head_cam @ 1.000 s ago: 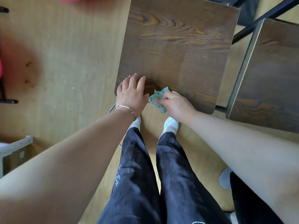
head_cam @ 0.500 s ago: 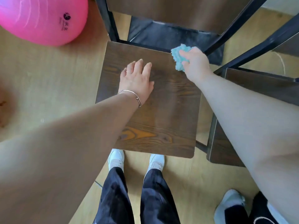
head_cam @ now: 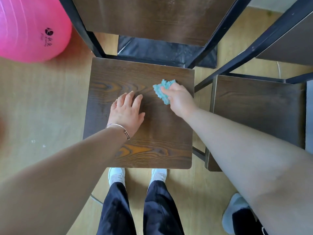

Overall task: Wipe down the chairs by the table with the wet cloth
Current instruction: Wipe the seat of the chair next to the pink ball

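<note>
A dark wood chair seat with a black metal frame stands in front of my feet. My right hand grips a crumpled teal cloth and presses it on the seat's upper right part. My left hand lies flat on the middle of the seat, fingers spread, a thin bracelet on the wrist. The chair's wooden backrest rises beyond the seat.
A second dark wood chair stands close on the right, its frame almost touching the first. A big pink exercise ball sits on the wood floor at the upper left. Another person's grey shoe is at the lower right.
My right hand has drawn the cloth from the seat's far right corner back toward me along the seat. The left hand stays flat on the seat. The view has shifted closer.
</note>
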`<action>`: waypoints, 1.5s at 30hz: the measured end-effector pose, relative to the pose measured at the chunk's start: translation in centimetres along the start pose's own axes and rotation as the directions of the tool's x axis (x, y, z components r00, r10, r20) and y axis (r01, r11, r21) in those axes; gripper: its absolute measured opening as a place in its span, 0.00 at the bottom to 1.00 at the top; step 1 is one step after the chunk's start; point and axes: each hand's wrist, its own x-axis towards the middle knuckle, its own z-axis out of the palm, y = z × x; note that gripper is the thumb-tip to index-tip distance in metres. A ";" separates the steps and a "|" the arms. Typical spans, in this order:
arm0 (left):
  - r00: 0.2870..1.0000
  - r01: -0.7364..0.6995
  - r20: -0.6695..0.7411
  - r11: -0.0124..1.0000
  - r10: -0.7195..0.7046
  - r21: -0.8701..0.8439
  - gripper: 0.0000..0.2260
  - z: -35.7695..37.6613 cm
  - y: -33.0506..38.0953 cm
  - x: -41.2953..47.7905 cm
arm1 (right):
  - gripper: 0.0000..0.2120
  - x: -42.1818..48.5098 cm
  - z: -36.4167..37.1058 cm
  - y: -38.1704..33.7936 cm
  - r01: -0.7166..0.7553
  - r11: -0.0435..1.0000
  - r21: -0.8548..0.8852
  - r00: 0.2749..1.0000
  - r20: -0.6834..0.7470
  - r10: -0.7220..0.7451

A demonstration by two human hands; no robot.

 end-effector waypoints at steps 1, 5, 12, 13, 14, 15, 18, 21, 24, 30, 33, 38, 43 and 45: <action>1.000 0.008 0.009 1.000 -0.008 -0.007 0.27 0.2 0.0 -0.7 | 0.06 -1.3 0.5 -0.2 -0.012 1.000 -0.001 0.999 0.029 0.012; 0.999 0.020 0.039 0.999 -0.019 -0.025 0.27 1.3 0.2 -3.9 | 0.24 -5.6 3.2 -0.6 0.027 1.000 0.001 0.988 0.154 -0.027; 0.996 0.039 0.087 0.999 -0.037 -0.030 0.27 3.6 0.1 -10.0 | 0.23 -13.5 6.6 -3.1 0.123 0.991 0.058 0.968 0.213 -0.132; 0.995 0.041 0.094 0.999 -0.038 -0.027 0.27 3.9 0.2 -10.7 | 0.21 -14.7 7.1 -3.3 0.141 0.988 0.068 0.958 0.241 -0.153; 0.994 0.042 0.100 0.999 -0.039 -0.027 0.27 4.1 0.2 -11.5 | 0.18 -15.9 7.6 -3.6 0.163 0.984 0.066 0.952 0.253 -0.175; 0.994 0.044 0.105 0.999 -0.041 -0.028 0.26 4.3 0.2 -12.1 | 0.12 -17.1 7.9 -4.0 0.185 0.981 0.059 0.943 0.272 -0.194; 0.990 0.052 0.130 0.998 -0.048 -0.026 0.27 5.0 0.2 -13.6 | 0.17 -19.3 8.8 -4.9 0.352 0.936 -0.001 0.911 0.229 -0.342; 0.987 0.063 0.149 0.998 -0.058 -0.030 0.27 5.4 0.1 -14.3 | 0.10 -19.6 9.0 -5.1 0.385 0.922 -0.040 0.902 0.226 -0.367; 0.990 0.063 0.130 0.998 -0.059 -0.026 0.27 5.4 0.2 -13.8 | 0.14 -18.7 8.7 -4.1 0.285 0.957 0.045 0.920 0.269 -0.286; 0.999 0.038 0.038 0.999 -0.037 -0.030 0.27 2.4 1.4 -7.9 | 0.16 -11.0 2.2 -0.7 0.054 0.967 0.247 0.995 -0.090 -0.033; 1.000 0.013 -0.023 1.000 -0.014 -0.021 0.27 0.3 2.5 -3.5 | 0.16 -5.4 -1.4 1.5 0.011 0.977 0.215 0.992 -0.123 0.016; 0.997 -0.011 -0.077 1.000 0.009 -0.017 0.28 -2.1 4.5 2.1 | 0.16 1.6 -4.6 5.1 -0.151 0.967 0.205 0.975 -0.129 0.179; 0.997 -0.039 -0.063 0.999 0.037 -0.025 0.27 -2.4 6.1 4.0 | 0.21 4.0 -5.0 5.6 -0.209 0.959 0.193 0.967 -0.103 0.232; 0.998 -0.046 -0.049 0.999 0.045 -0.029 0.27 -2.2 6.6 4.1 | 0.21 4.2 -5.0 5.8 -0.217 0.958 0.190 0.965 -0.107 0.240</action>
